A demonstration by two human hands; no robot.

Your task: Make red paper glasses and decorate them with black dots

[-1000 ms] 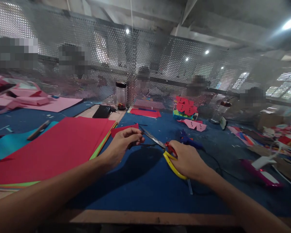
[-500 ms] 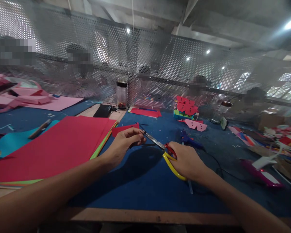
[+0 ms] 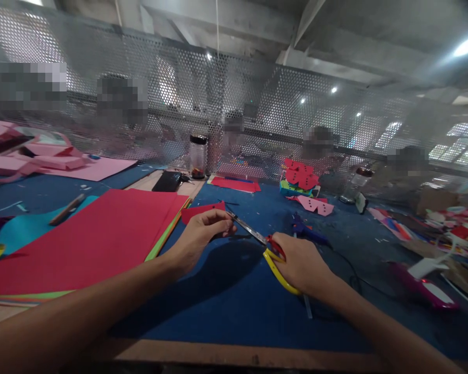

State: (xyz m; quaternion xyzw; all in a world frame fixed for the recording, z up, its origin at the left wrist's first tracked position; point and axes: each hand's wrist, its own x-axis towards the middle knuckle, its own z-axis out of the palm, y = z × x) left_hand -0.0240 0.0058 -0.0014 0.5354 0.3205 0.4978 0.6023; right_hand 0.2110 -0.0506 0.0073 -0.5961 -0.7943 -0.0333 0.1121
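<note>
My right hand point(image 3: 302, 259) grips a pair of scissors point(image 3: 253, 234) by its red and yellow handles. The blades point up and left, with the tips at my left fingertips. My left hand point(image 3: 208, 228) is closed, thumb against fingers, on a small red paper piece point(image 3: 203, 208) that shows behind the knuckles. Part of this piece is hidden by the hand, and where the blades meet it cannot be made out. Right of the scissors lies a blue glue gun point(image 3: 306, 228) with a glue stick poking out near my right hand.
Large red sheets point(image 3: 101, 239) lie stacked at left over green and orange ones. A phone point(image 3: 167, 181) and a jar point(image 3: 198, 156) stand towards the back. Folded red pieces point(image 3: 301, 174) with dark dots sit behind a pink one point(image 3: 315, 204). A perforated metal screen point(image 3: 265, 109) closes off the far edge.
The whole view has shifted slightly down. Both hands keep nearly the same pose around the scissors and red paper, with no clear cut visible.
</note>
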